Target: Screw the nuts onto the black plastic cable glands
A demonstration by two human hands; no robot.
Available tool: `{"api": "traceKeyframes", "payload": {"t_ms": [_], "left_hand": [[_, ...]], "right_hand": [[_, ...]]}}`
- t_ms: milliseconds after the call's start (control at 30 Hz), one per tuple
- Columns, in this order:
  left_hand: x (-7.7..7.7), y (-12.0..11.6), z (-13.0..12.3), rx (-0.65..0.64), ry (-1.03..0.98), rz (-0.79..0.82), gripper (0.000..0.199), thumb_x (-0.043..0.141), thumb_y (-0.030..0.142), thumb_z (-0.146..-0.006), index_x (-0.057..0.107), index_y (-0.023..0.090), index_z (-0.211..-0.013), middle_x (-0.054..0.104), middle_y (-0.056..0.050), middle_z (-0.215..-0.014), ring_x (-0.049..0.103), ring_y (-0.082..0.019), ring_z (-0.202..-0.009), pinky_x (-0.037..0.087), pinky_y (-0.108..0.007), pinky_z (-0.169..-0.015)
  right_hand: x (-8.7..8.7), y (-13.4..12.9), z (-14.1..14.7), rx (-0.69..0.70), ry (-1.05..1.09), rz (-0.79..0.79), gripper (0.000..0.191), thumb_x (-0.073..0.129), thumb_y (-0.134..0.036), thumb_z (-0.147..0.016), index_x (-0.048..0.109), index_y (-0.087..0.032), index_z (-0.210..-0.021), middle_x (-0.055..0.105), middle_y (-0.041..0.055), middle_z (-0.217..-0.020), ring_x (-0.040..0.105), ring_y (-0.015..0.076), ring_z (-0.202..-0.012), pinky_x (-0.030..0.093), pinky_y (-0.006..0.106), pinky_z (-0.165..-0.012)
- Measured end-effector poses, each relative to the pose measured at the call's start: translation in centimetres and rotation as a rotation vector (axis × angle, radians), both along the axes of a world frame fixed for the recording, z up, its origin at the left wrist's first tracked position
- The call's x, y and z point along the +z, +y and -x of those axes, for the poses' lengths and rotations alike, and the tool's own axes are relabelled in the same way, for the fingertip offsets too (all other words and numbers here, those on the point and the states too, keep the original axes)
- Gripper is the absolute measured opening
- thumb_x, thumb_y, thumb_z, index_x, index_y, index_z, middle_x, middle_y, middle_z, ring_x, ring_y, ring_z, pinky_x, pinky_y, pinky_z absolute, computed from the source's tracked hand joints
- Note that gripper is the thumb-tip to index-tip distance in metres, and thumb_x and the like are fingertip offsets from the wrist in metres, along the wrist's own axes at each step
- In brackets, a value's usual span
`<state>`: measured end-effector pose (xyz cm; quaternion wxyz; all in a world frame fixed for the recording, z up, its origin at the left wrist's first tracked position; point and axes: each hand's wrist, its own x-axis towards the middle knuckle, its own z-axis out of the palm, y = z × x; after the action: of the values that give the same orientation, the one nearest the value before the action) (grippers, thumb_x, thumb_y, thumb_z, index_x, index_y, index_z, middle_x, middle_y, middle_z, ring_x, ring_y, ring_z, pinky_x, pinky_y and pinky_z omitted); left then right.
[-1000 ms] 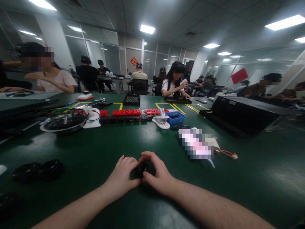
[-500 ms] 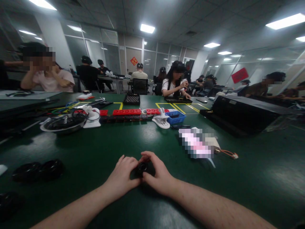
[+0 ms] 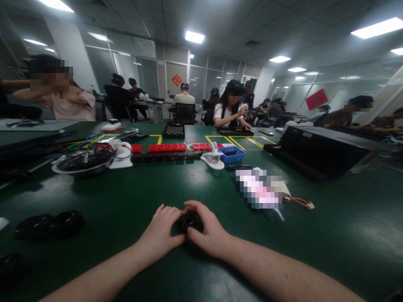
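A small black ring-shaped part [image 3: 188, 219] sits low over the green table [image 3: 141, 193], between my two hands. Around its left side curve the fingers and thumb of my left hand [image 3: 163, 226]. My right hand [image 3: 208, 228] grips its right side, with the thumb in front and the fingers behind. The underside of the part lies in shadow, and whether it touches the table cannot be told. At the left lie two black rings, one [image 3: 34, 226] beside the other [image 3: 66, 222], and a further black object [image 3: 12, 268] is nearer the edge.
A metal bowl [image 3: 82, 165], a white clamp [image 3: 213, 158], red power strips [image 3: 166, 147] and a blue basket [image 3: 233, 155] stand farther back. A blurred pink item [image 3: 258, 188] lies right of centre, before a big black case [image 3: 324, 151]. People sit beyond.
Both hands stay nearly in place around the black part, whose opening shows slightly more. At the far left, a person's arms have shifted.
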<state>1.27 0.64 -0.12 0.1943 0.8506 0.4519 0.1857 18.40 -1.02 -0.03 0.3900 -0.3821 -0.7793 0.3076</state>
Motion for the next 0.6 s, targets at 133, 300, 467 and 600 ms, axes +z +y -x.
{"api": "traceKeyframes", "payload": {"t_ms": [133, 300, 467, 600], "left_hand": [[0.03, -0.01, -0.04, -0.005, -0.007, -0.005, 0.023, 0.059, 0.031, -0.068, 0.055, 0.022, -0.089, 0.058, -0.001, -0.092, 0.051, -0.022, -0.091, 0.022, -0.051, -0.098], [0.37, -0.24, -0.17, -0.01, 0.008, -0.01, 0.02, 0.058, 0.029, -0.068, 0.055, 0.021, -0.086, 0.058, -0.001, -0.089, 0.051, -0.022, -0.089, 0.024, -0.051, -0.096], [0.16, -0.11, -0.18, -0.008, 0.009, -0.016, 0.019, 0.057, 0.029, -0.068, 0.055, 0.021, -0.086, 0.057, 0.0, -0.088, 0.051, -0.021, -0.088, 0.023, -0.05, -0.097], [0.03, -0.04, -0.1, -0.013, 0.005, 0.005, 0.02, 0.058, 0.029, -0.067, 0.055, 0.021, -0.085, 0.058, 0.0, -0.09, 0.05, -0.022, -0.09, 0.021, -0.051, -0.098]], "right_hand": [[0.25, -0.11, 0.0, -0.072, 0.03, -0.039, 0.061, 0.057, -0.013, -0.064, 0.034, -0.02, -0.119, 0.047, 0.0073, -0.111, 0.045, 0.0214, -0.103, 0.036, 0.04, -0.091], [0.03, 0.18, 0.25, -0.173, -0.008, 0.021, 0.054, 0.066, -0.021, -0.062, 0.04, -0.019, -0.109, 0.05, 0.0036, -0.092, 0.049, 0.0193, -0.087, 0.042, 0.036, -0.081], [0.19, 0.03, 0.06, -0.045, 0.064, 0.015, 0.058, 0.051, -0.008, -0.064, 0.032, -0.021, -0.117, 0.052, 0.0037, -0.097, 0.05, 0.018, -0.092, 0.039, 0.037, -0.086], [0.48, -0.18, -0.05, -0.021, 0.048, 0.001, 0.067, 0.055, -0.01, -0.063, 0.028, -0.022, -0.123, 0.048, 0.0068, -0.111, 0.045, 0.0208, -0.104, 0.034, 0.041, -0.093]]}}
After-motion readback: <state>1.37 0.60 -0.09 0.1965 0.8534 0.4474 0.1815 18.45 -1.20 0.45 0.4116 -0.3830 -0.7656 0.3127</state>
